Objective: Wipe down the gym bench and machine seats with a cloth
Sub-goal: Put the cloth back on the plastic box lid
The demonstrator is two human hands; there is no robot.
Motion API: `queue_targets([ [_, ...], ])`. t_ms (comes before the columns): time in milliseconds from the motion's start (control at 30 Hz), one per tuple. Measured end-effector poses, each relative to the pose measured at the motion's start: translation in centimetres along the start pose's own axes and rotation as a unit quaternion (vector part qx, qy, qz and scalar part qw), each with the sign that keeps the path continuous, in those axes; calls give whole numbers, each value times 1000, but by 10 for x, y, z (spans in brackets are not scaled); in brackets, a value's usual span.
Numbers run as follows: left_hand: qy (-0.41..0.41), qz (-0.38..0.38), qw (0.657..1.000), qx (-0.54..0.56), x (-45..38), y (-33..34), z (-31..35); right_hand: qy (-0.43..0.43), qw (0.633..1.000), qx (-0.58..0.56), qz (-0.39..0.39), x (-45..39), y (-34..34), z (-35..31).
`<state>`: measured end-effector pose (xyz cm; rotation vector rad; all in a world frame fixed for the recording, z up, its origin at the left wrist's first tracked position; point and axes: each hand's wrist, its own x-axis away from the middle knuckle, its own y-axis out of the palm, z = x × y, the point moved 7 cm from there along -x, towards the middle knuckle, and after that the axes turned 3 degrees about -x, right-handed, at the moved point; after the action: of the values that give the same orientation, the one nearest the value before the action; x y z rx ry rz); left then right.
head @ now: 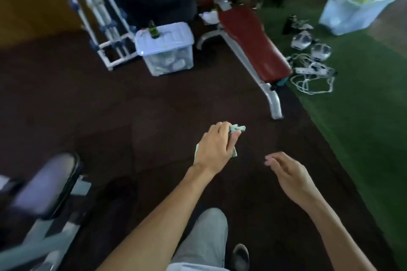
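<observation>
Your left hand (214, 146) is clenched around a bunched pale-green cloth (236, 128), held out over the dark rubber floor (132, 105); your right hand (288, 174) is empty, fingers loosely spread. The red padded bench (253, 44) stands well ahead by the green turf (363, 105), and a black machine seat (46, 182) sits at lower left.
</observation>
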<state>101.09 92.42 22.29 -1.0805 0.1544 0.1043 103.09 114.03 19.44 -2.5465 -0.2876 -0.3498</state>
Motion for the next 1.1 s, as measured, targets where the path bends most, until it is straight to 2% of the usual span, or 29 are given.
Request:
queue_targets([
  [133, -59, 14, 998, -14, -67, -22, -48, -63, 994, 20, -87, -114, 27, -65],
  [300, -129, 17, 991, -35, -179, -21, -127, -111, 981, 24, -156, -265, 70, -133],
  [600, -158, -39, 980, -117, -439, -31, -268, -118, 979, 40, -160, -533, 85, -263],
  [800, -168, -33, 976, -137, -593, -36, -356, -126, 973, 47, -185, -706, 114, -343],
  [967, -209, -8, 969, -131, -738, -43, -451, -145, 964, 58, -216, -877, 152, -412],
  [1100, -228, -28, 964, -130, -829, -53, -510, -139, 958, 81, -237, -991, 178, -466],
])
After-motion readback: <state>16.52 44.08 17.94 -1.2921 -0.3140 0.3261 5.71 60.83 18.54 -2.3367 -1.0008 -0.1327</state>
